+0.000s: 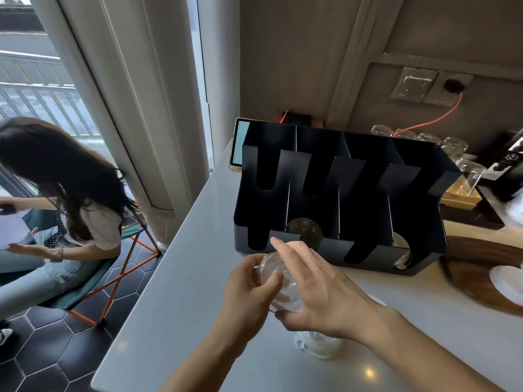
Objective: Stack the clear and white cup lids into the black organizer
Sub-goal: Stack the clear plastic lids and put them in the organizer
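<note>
The black organizer (pixel 336 176) stands on the grey counter with several slotted compartments. A clear lid (pixel 304 230) lies in its second compartment from the left, and something pale shows low in the rightmost one (pixel 400 241). Just in front of the organizer, my left hand (pixel 246 292) and my right hand (pixel 319 292) both grip a stack of clear cup lids (pixel 278 281). My right fingers stretch over its top. A white lid (pixel 317 345) rests on the counter under my right forearm. More white lids (pixel 506 281) sit at the right edge.
A tablet (pixel 239 142) leans behind the organizer's left end. Upturned glasses (pixel 452 148) and a dark bottle (pixel 509 165) stand at the back right, a red cable running to a wall socket. A person sits on a folding chair (pixel 124 250) left of the counter edge.
</note>
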Demonstrator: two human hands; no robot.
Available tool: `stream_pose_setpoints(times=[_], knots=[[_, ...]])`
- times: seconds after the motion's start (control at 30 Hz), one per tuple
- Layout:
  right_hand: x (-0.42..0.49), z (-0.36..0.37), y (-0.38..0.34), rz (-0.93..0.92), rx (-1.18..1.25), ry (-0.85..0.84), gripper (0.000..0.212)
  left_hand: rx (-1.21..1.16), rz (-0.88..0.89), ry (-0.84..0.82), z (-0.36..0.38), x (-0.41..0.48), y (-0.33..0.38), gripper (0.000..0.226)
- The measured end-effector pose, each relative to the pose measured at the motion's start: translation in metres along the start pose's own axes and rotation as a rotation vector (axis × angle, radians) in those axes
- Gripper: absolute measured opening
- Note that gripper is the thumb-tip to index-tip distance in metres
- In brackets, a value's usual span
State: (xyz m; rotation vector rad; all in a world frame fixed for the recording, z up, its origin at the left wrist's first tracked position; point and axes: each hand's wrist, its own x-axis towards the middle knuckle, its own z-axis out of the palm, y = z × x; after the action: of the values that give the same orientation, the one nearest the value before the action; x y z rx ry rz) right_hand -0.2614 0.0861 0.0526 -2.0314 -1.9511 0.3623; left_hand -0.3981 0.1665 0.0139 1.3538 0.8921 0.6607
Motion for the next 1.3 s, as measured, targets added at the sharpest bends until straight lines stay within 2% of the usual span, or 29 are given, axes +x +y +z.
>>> stream_pose_setpoints(times=[0.1,0.33,0.4,0.47,0.53,0.63,0.7,0.8,0.93,1.3], knots=[[0.001,0.004,0.002,-0.006,-0.018,-0.021,0.11,0.015,-0.009,0.001,0.0,0.0,0.002,0.015],[-0.001,0.012,0.003,0.027,0.01,0.053,0.1,-0.109,-0.063,-0.085,0.001,-0.002,0.007,0.015],[-0.002,0.007,0.004,0.037,0.018,0.072,0.099,-0.124,-0.064,-0.141,-0.002,-0.002,0.01,0.025],[-0.003,-0.004,0.008,0.05,-0.01,0.088,0.099,-0.122,-0.08,-0.121,-0.007,0.0,0.008,0.038],[-0.002,-0.024,0.016,0.082,-0.053,0.116,0.1,0.119,0.043,-0.017,-0.023,0.007,-0.005,0.046],[0.004,-0.062,0.032,0.137,-0.105,0.184,0.102,0.926,0.402,0.103,-0.057,0.034,-0.042,0.046],[0.013,-0.083,0.041,0.174,-0.103,0.208,0.103,1.183,0.391,0.125,-0.074,0.053,-0.065,0.051],[0.033,-0.101,0.053,0.225,-0.085,0.196,0.107,1.235,0.186,0.175,-0.079,0.068,-0.076,0.064],[0.06,-0.094,0.058,0.218,-0.132,0.136,0.11,1.343,0.107,0.159,-0.077,0.079,-0.093,0.078],[0.082,-0.061,0.081,0.204,-0.316,-0.031,0.109,1.416,0.15,0.149,-0.08,0.085,-0.103,0.075]])
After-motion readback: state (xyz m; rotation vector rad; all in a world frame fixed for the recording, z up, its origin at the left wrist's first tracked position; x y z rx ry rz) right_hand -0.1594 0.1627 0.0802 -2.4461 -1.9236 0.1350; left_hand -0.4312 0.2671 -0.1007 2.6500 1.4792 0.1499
